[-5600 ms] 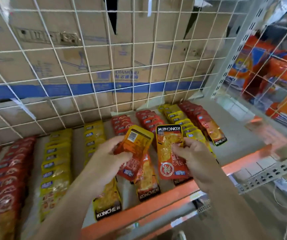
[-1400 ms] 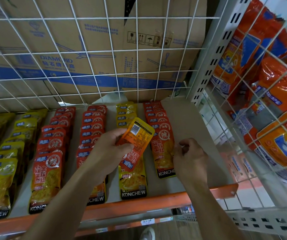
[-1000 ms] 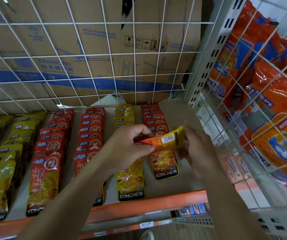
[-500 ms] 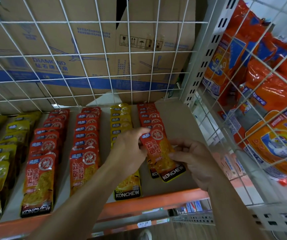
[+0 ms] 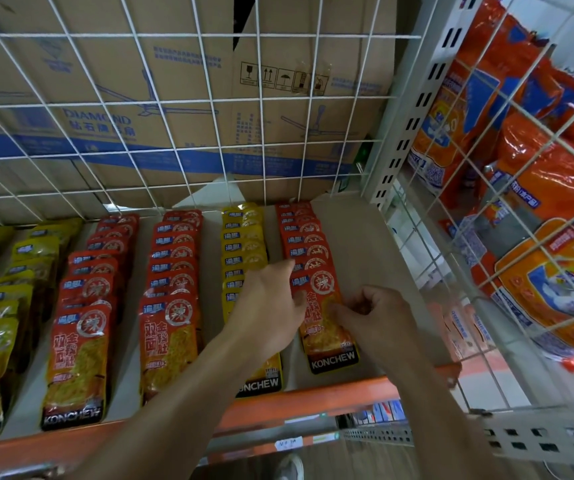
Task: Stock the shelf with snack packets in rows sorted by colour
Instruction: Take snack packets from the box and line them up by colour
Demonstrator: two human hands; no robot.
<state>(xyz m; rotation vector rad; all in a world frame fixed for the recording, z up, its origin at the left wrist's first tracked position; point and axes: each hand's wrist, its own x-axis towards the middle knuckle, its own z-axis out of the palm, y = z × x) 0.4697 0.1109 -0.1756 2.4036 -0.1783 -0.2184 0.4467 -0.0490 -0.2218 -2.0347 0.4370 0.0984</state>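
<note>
One red packet [image 5: 327,323] lies flat at the front of the rightmost red row [image 5: 304,237] on the shelf [image 5: 365,244], its black KONCHEW band toward the orange rail [image 5: 313,400]. The left hand [image 5: 268,306] rests on its left edge, fingers fairly straight, thumb on the wrapper, gripping nothing. The right hand [image 5: 379,320] has curled fingers and a thumb tip on the right edge; whether it pinches, I cannot tell. A yellow row [image 5: 244,244] runs just left. Cardboard boxes [image 5: 174,109] stand behind the shelf, with orange bags [image 5: 538,174] to the right.
</note>
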